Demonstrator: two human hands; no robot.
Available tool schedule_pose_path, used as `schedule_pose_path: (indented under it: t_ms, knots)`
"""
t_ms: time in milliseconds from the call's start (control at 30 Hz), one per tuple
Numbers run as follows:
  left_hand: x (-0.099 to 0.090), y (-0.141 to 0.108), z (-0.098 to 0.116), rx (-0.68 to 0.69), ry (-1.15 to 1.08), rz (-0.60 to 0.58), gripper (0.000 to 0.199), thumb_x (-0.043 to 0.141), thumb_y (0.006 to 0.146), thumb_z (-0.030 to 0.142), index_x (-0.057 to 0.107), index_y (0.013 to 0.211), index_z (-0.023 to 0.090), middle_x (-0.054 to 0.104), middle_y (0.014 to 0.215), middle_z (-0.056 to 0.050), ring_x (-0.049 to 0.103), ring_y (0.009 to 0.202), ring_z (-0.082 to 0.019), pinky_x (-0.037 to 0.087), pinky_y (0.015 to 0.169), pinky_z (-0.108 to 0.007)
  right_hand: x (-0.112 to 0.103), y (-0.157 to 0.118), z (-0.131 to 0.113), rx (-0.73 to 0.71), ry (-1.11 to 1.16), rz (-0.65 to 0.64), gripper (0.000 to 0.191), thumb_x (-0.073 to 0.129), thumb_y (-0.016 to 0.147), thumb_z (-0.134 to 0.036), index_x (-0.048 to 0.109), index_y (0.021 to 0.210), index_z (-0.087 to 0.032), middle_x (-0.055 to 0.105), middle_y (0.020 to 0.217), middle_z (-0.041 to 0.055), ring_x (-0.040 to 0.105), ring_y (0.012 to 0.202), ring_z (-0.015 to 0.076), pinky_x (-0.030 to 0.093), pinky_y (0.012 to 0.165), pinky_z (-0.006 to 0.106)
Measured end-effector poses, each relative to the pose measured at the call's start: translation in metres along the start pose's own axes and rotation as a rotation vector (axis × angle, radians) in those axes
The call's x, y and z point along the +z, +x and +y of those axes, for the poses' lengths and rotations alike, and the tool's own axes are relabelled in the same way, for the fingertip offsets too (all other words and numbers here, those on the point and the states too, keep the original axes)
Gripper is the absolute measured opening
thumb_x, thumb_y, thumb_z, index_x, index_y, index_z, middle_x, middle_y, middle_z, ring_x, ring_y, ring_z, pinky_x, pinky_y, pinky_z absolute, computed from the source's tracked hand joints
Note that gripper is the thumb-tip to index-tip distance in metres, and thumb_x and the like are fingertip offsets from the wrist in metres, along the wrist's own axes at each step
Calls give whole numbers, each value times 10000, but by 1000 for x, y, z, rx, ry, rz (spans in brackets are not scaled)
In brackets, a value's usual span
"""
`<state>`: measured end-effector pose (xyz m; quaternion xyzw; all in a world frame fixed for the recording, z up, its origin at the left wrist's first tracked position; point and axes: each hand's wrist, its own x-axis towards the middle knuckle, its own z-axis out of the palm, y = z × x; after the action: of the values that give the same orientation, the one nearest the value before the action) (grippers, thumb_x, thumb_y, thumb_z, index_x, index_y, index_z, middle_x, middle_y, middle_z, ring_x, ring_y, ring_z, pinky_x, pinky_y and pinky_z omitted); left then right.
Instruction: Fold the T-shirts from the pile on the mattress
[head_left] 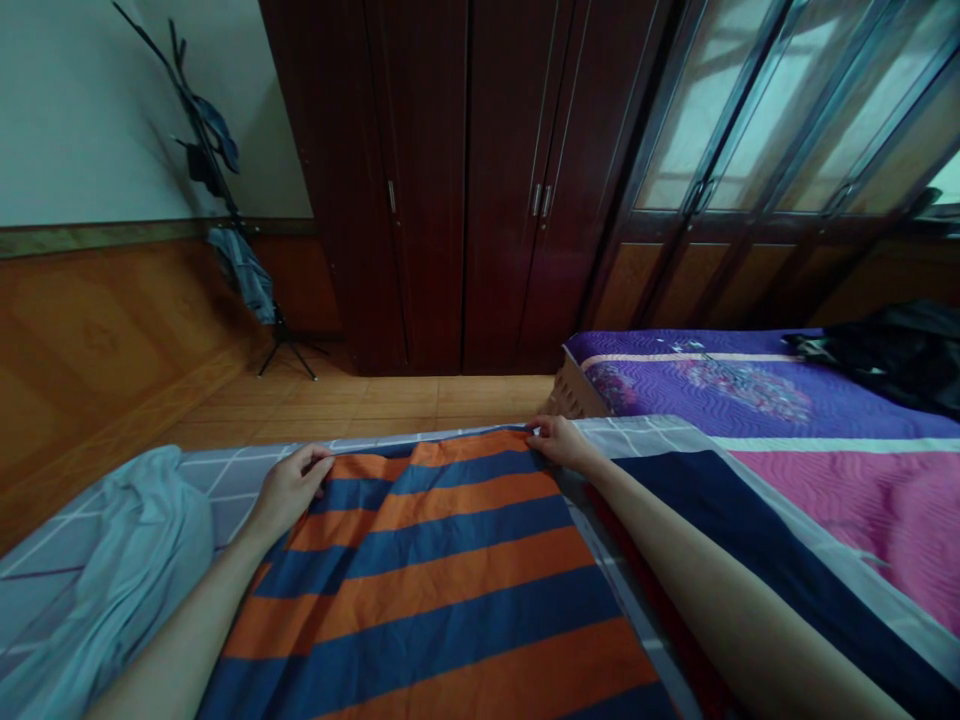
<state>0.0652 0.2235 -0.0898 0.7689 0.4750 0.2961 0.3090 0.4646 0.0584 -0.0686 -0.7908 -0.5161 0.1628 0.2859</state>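
A bed [750,395] carries a striped cloth [442,580], grey sheet [135,560] and dark clothes [892,355]

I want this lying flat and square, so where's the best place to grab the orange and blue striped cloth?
Probably at its two far corners, where the left hand and right hand already pinch the far edge of the striped cloth. Reach over from the near side, fingers on top. The stripes run parallel to that edge, so an even pull at both corners should keep it square.

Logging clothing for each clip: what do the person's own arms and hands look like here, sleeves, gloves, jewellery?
Both forearms are bare as far as the view shows, with no sleeves in sight. The left hand and right hand wear no gloves. No watch, ring or bracelet can be seen, though the light is dim.
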Motion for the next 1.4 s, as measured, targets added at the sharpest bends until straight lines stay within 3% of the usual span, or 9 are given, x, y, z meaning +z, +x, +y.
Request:
schedule_pose_path:
  t_ms: [233,467,700,867,1067,1133,1267,1333,1400]
  knots:
    - [-2,-2,8,-1,-99,81,283,565,713,446,630,778,178,623,601,14,579,521,-159,446,547,-258,4,8,5,-25,103,140,76,542,716,-204,588,662,-175,599,597,5,526,538,119,354,484,205]
    - [-7,-1,13,-21,-160,126,260,566,697,415,632,724,165,612,569,3,571,518,-153,422,508,-239,-7,2,-3,-13,381,155,183,582,677,-356,586,717,-178,565,515,-2,501,452,126,362,389,213]
    - [-19,5,6,-33,-228,204,239,493,729,424,524,763,189,537,528,44,512,444,-123,394,446,-217,-18,-1,-11,5,713,191,209,683,567,-356,604,623,-170,664,985,88,518,557,97,361,373,192]
    - [-33,6,-6,-76,-227,204,259,485,708,435,500,781,187,544,574,37,538,477,-125,415,454,-220,-21,3,-3,50,813,207,215,716,540,-342,611,615,-170,571,584,7,428,451,76,314,355,190]
    - [-45,3,-14,-103,-109,50,288,603,621,393,580,804,172,591,571,22,571,504,-151,401,451,-226,-17,6,4,121,701,220,191,713,540,-326,630,622,-175,528,479,-7,439,425,94,275,328,184]
    - [-46,5,-17,-96,-38,36,197,599,616,342,591,725,178,573,535,28,552,495,-148,391,463,-228,-17,4,1,100,660,200,173,715,538,-304,648,631,-175,608,573,23,464,450,96,300,342,188]
    - [-46,8,-24,-74,90,58,123,527,666,303,576,693,193,580,577,27,548,516,-141,390,504,-232,-23,-5,-13,-86,683,120,160,715,586,-308,636,621,-174,652,1118,76,495,524,73,376,412,208]
    - [-44,9,-27,-65,152,56,119,504,686,298,567,692,198,582,586,25,548,517,-144,383,510,-234,-27,-9,-20,-129,765,66,159,707,609,-300,611,600,-173,647,1140,77,448,473,49,379,421,221]
    - [-43,8,-28,-52,213,46,111,504,695,296,558,675,202,588,591,20,552,534,-150,380,529,-237,-30,-11,-24,-114,857,26,137,711,593,-275,608,597,-184,691,987,59,425,440,51,366,411,227]
